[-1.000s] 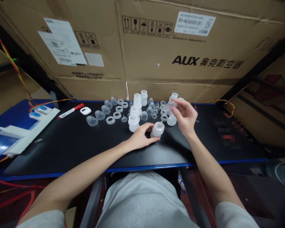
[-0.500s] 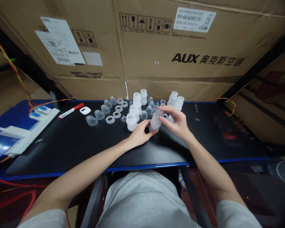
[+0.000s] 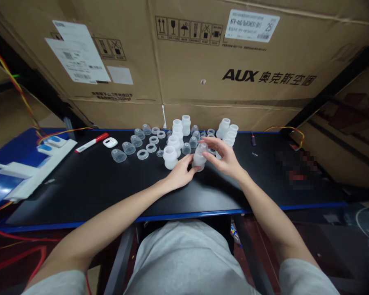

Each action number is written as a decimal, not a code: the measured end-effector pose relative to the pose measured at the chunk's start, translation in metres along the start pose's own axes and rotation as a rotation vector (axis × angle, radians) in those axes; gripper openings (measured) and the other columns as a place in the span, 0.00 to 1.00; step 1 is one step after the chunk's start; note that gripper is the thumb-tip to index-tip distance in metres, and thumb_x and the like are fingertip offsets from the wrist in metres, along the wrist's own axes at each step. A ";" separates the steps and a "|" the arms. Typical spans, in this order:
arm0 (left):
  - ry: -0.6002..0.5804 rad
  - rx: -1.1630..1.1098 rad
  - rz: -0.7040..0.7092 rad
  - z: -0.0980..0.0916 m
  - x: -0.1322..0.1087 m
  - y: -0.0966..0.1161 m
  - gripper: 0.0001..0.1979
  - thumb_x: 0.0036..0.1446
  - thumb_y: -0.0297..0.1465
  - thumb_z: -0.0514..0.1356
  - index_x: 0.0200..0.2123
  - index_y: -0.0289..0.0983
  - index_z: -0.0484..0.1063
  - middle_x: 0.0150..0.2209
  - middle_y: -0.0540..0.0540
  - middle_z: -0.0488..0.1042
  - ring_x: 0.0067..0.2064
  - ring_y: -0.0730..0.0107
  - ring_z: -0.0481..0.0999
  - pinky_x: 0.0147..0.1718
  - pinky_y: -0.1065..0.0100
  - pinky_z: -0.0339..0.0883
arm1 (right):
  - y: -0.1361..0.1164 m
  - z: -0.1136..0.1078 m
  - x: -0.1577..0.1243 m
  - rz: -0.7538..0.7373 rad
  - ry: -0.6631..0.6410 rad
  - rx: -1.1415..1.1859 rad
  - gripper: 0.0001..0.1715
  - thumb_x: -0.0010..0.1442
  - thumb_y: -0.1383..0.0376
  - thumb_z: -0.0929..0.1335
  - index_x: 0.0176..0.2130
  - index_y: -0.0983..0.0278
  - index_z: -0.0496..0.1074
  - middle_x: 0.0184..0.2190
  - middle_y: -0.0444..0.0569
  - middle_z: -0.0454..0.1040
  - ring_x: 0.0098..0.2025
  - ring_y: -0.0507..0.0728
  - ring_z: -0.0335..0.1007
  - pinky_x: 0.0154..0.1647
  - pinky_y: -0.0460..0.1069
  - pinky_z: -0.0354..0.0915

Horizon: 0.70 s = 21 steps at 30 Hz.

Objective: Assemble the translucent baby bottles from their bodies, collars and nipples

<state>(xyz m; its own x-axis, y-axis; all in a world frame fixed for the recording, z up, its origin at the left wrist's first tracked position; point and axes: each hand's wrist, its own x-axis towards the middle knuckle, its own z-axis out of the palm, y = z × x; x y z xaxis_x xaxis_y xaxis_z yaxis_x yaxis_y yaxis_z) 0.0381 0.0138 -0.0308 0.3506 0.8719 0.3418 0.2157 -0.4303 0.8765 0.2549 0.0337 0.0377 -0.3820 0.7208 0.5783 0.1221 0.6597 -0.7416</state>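
Upright in front of me stands a small frosted-white baby bottle (image 3: pixel 198 159), its waisted body wrapped by my left hand (image 3: pixel 181 173), thumb across the lower front. On its top sits a clear domed cap (image 3: pixel 202 146), gripped between the thumb and fingers of my right hand (image 3: pixel 224 157). Whether the cap is fully seated, I cannot tell. To the left of the held bottle, a row of open white bottles (image 3: pixel 170 158) runs away from me. Loose clear caps (image 3: pixel 119 155), translucent rings (image 3: pixel 142 154) and a nipple (image 3: pixel 160 152) lie further left.
More bottles (image 3: pixel 224 127) stand behind my right hand. A marker (image 3: pixel 91 143), a white case (image 3: pixel 110 142) and a power strip (image 3: pixel 44 172) lie left. A small dark screwdriver (image 3: pixel 253 139) is at right. The large carton (image 3: pixel 184 61) walls off the back of the black table (image 3: pixel 110 196).
The cap and my right hand have come slightly down and left, and the cap now sits lower over the bottle. My left hand stays on the bottle.
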 end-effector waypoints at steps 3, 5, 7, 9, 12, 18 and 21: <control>0.002 -0.044 -0.009 0.000 0.001 0.000 0.22 0.66 0.31 0.67 0.61 0.36 0.75 0.60 0.34 0.81 0.60 0.46 0.83 0.65 0.44 0.76 | 0.000 -0.002 0.000 0.011 -0.013 -0.021 0.29 0.71 0.50 0.76 0.67 0.55 0.75 0.63 0.55 0.81 0.61 0.65 0.81 0.66 0.63 0.77; 0.000 -0.060 -0.010 0.000 0.001 0.000 0.21 0.65 0.30 0.67 0.61 0.36 0.76 0.59 0.34 0.82 0.60 0.47 0.84 0.65 0.44 0.76 | 0.000 -0.002 0.001 0.003 -0.019 -0.048 0.29 0.71 0.50 0.76 0.66 0.55 0.76 0.62 0.55 0.81 0.58 0.64 0.81 0.65 0.63 0.77; -0.002 -0.064 -0.009 0.001 0.002 0.000 0.22 0.65 0.29 0.67 0.61 0.36 0.76 0.59 0.35 0.82 0.60 0.47 0.84 0.65 0.45 0.76 | -0.001 -0.003 0.002 -0.014 -0.018 -0.083 0.29 0.71 0.50 0.76 0.66 0.55 0.76 0.59 0.55 0.81 0.55 0.64 0.81 0.63 0.63 0.78; 0.000 -0.064 -0.012 0.001 0.002 -0.001 0.22 0.64 0.29 0.66 0.61 0.36 0.76 0.59 0.35 0.82 0.60 0.48 0.84 0.65 0.45 0.76 | -0.003 -0.002 0.003 -0.034 -0.007 -0.138 0.28 0.71 0.50 0.76 0.65 0.55 0.77 0.53 0.54 0.80 0.52 0.64 0.79 0.59 0.63 0.78; 0.000 -0.063 -0.014 0.002 0.001 -0.002 0.22 0.65 0.29 0.66 0.61 0.36 0.76 0.59 0.35 0.82 0.61 0.48 0.83 0.65 0.45 0.76 | -0.006 0.001 0.003 -0.061 0.010 -0.225 0.24 0.71 0.51 0.75 0.61 0.55 0.79 0.44 0.51 0.77 0.46 0.63 0.74 0.53 0.62 0.77; 0.022 -0.012 0.006 0.003 0.000 -0.004 0.21 0.65 0.29 0.66 0.60 0.37 0.77 0.56 0.36 0.83 0.57 0.49 0.84 0.63 0.46 0.77 | -0.009 0.009 0.002 -0.065 0.068 -0.301 0.19 0.69 0.55 0.76 0.57 0.55 0.80 0.39 0.49 0.71 0.40 0.61 0.70 0.44 0.59 0.75; 0.035 0.019 0.013 0.005 0.000 -0.001 0.20 0.65 0.29 0.66 0.60 0.37 0.77 0.56 0.36 0.82 0.56 0.48 0.84 0.62 0.45 0.77 | -0.013 0.015 0.001 -0.030 0.109 -0.361 0.18 0.68 0.56 0.76 0.55 0.55 0.80 0.39 0.49 0.72 0.38 0.60 0.70 0.41 0.58 0.75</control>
<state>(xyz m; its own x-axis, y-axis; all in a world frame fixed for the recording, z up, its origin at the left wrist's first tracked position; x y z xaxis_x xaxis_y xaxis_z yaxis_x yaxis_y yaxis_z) 0.0423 0.0128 -0.0339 0.3211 0.8736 0.3656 0.2288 -0.4461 0.8652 0.2390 0.0230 0.0431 -0.2932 0.7057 0.6450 0.4344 0.6993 -0.5677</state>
